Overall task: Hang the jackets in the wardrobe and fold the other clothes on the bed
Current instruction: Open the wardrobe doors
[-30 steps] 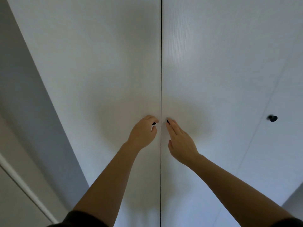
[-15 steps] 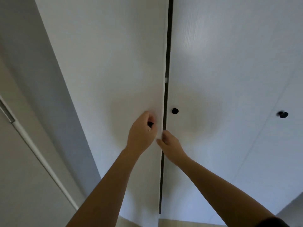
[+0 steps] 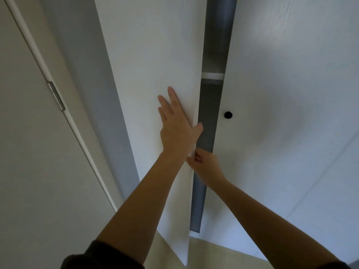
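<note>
**Wardrobe part-open, both hands on the left door**

Looking up at the white wardrobe (image 3: 281, 171) from close in. Pressing flat on the face of the left door (image 3: 151, 55) with the left hand (image 3: 177, 129), near the door's free edge: fingers straight and slightly spread, pointing upward, thumb reaching just past that edge. Gripping the same edge lower down with the right hand (image 3: 205, 166), fingers curled round it (fingertips hidden behind the panel), just beneath the left wrist and touching it or nearly so; cannot tell which.

Swung outward toward the camera at the left door's lower corner, leaving a dark, narrow gap (image 3: 208, 117) against the right door (image 3: 291, 84). Shut flush on that right door, with a small black knob (image 3: 228, 115) close to its near edge, level with the left hand. Inside the gap, above knob height, a white shelf (image 3: 212, 76) edge running across.

Below the doors' bottom edges, a strip of pale floor (image 3: 213, 253). To the far left, white trim (image 3: 38, 61) running diagonally with a metal plate (image 3: 56, 99) set in it. At the bottom edge of view, a dark sleeve (image 3: 93, 258) on the left arm.
</note>
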Motion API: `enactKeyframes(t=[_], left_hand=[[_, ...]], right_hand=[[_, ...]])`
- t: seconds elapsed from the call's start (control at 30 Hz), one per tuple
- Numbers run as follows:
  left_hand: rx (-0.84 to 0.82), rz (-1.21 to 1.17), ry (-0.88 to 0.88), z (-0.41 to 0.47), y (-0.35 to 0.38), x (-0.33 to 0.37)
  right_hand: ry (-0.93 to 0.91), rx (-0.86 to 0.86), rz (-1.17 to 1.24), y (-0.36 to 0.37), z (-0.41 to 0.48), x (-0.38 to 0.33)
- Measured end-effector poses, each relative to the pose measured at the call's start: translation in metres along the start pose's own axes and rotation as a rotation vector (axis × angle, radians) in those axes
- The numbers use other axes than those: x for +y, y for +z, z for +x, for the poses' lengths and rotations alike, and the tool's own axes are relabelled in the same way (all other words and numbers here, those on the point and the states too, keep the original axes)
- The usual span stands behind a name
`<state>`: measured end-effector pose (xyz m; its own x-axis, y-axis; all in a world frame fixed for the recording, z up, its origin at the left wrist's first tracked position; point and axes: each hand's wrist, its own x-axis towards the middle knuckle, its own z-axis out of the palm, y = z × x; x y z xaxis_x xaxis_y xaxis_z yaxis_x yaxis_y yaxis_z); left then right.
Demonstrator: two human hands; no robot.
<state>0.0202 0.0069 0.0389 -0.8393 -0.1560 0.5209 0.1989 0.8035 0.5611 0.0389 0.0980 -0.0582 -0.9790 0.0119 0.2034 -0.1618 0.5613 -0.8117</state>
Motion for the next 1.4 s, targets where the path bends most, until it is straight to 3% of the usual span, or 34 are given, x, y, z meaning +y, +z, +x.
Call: enactKeyframes(t=[0.13,0.27,0.47,0.73,1.1,1.4], left_hand=[[-0.002,0.001,0.046,-0.007,-0.014,-0.017],[-0.030,-0.067,0.104,-0.017,-0.038,-0.039],[-0.112,-0.255,0.224,-0.029,-0.096,-0.102],[-0.306,-0.506,0.188,-0.027,-0.170,-0.184],[-0.317,-0.522,0.147,-0.015,-0.205,-0.251],[-0.381,-0.572,-0.040,0.000,-0.238,-0.287]], right_hand=[[0.010,-0.047,-0.021,0.010,-0.008,-0.012],[0.103,-0.232,-0.140,0.039,-0.016,-0.026],[0.132,-0.294,-0.057,0.104,-0.046,-0.064],[0.051,-0.096,-0.059,0.200,-0.078,-0.124],[0.148,-0.018,-0.018,0.269,-0.083,-0.173],[0.253,0.033,-0.060,0.318,-0.074,-0.212]])
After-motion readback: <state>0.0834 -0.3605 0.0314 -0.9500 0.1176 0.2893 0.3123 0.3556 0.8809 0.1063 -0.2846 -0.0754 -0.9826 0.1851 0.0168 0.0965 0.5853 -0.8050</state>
